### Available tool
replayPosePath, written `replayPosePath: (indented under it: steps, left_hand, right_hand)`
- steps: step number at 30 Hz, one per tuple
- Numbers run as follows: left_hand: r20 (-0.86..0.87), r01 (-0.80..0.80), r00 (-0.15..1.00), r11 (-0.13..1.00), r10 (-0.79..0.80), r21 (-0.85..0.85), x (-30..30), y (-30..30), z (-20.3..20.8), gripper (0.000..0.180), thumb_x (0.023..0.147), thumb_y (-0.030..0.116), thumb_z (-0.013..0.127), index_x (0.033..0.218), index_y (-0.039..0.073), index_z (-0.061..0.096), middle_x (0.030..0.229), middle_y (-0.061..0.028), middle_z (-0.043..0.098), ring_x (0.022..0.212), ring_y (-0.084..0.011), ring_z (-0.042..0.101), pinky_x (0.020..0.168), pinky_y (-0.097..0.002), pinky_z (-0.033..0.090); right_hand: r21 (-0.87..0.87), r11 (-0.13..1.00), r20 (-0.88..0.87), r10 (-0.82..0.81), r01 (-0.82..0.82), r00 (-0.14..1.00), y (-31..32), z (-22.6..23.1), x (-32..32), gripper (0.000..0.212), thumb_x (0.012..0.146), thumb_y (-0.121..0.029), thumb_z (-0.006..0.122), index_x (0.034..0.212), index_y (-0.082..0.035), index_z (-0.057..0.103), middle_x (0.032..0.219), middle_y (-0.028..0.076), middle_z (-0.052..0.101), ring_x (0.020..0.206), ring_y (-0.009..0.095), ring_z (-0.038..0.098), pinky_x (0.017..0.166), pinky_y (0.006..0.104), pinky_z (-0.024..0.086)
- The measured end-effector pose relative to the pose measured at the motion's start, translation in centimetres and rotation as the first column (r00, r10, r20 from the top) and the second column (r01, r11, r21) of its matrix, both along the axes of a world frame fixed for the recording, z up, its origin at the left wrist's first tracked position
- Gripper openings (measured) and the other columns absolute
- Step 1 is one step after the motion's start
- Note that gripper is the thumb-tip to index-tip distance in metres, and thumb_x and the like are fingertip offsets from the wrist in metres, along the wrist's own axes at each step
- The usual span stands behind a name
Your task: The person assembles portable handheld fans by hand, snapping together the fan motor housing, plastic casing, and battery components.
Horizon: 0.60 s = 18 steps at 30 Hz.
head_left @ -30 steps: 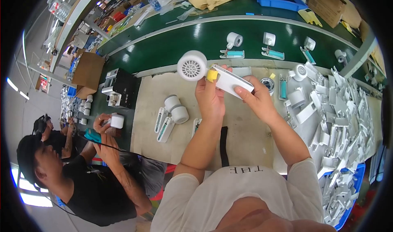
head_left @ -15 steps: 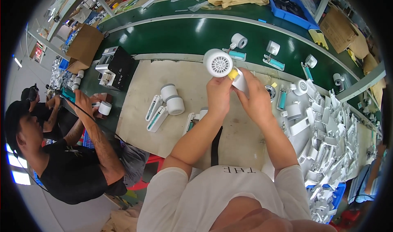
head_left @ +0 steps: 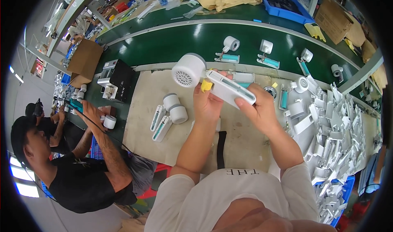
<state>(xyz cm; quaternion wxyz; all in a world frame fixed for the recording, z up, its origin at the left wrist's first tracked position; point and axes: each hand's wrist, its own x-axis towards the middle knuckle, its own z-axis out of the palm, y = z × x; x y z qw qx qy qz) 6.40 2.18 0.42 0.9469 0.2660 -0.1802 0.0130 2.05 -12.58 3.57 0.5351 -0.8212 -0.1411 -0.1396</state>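
Both my hands hold up a white handheld fan above the work mat, its round grilled head [head_left: 189, 70] toward the left and its long slotted handle [head_left: 229, 88] slanting down to the right. My left hand [head_left: 207, 107] is closed around the handle near the head, with a yellow piece [head_left: 206, 85] at the thumb tip. My right hand [head_left: 262, 111] pinches the handle's far end between thumb and fingers. Left of my arms, two similar white fans [head_left: 175, 108] lie on the mat [head_left: 141, 84]. Another white part behind my left forearm is mostly hidden.
A large pile of white plastic casings [head_left: 327, 138] covers the right side. Along the green conveyor [head_left: 163, 43] lie several units with teal cylinders [head_left: 269, 61]. A black machine [head_left: 116, 80] stands left of the mat. A co-worker [head_left: 77, 170] works at the far left.
The fan has been turned and tilted: its head moved left and down, and the handle's slotted face now shows. My right hand shifted to the handle's far end. The whole view moved slightly.
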Motion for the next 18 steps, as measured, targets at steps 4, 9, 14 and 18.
replayPosePath:
  steps: [4,9,14,18]
  left_hand:
    - [0.022,0.000,1.000,0.986,-0.004,0.165,0.6,2.5,2.2,0.030,0.083,0.013,0.055,0.109,-0.001,0.051,0.097,-0.0103,0.060,0.091,-0.0249,0.059,0.084,-0.0382,0.048]
    - [0.414,-0.383,0.867,-0.159,0.279,0.910,6.0,14.5,1.9,0.027,0.076,0.009,0.059,0.101,0.000,0.055,0.085,-0.0118,0.063,0.076,-0.0252,0.062,0.069,-0.0350,0.047]
    - [0.473,-0.063,0.820,-0.769,0.323,0.636,8.8,27.6,-4.4,0.029,0.069,0.013,0.060,0.094,-0.001,0.053,0.084,-0.0226,0.060,0.080,-0.0393,0.057,0.070,-0.0449,0.045]
    - [0.309,0.122,0.892,-0.833,0.331,0.540,6.6,29.1,-5.5,0.032,0.069,0.016,0.059,0.094,-0.002,0.053,0.088,-0.0208,0.061,0.086,-0.0360,0.058,0.074,-0.0436,0.046]
  right_hand:
    - [-0.244,0.952,0.171,0.228,-0.183,0.959,0.7,-2.6,2.6,0.029,0.077,-0.030,0.062,0.078,-0.001,0.056,0.078,0.013,0.056,0.063,0.025,0.055,0.053,0.0348,0.041]
    - [-0.456,0.854,-0.019,0.273,-0.252,0.962,1.1,-5.8,10.2,0.032,0.078,-0.030,0.059,0.097,-0.004,0.059,0.097,0.015,0.058,0.090,0.030,0.055,0.077,0.0389,0.045]
    - [-0.707,0.707,-0.139,-0.151,0.009,0.979,-1.3,-8.7,21.7,0.038,0.079,-0.027,0.055,0.108,-0.003,0.055,0.109,0.017,0.055,0.100,0.030,0.052,0.087,0.0389,0.043]
    - [-0.850,0.522,-0.064,-0.228,0.067,0.972,0.7,-10.0,23.0,0.043,0.076,-0.031,0.058,0.111,-0.005,0.052,0.108,0.018,0.055,0.097,0.029,0.054,0.084,0.0389,0.045]
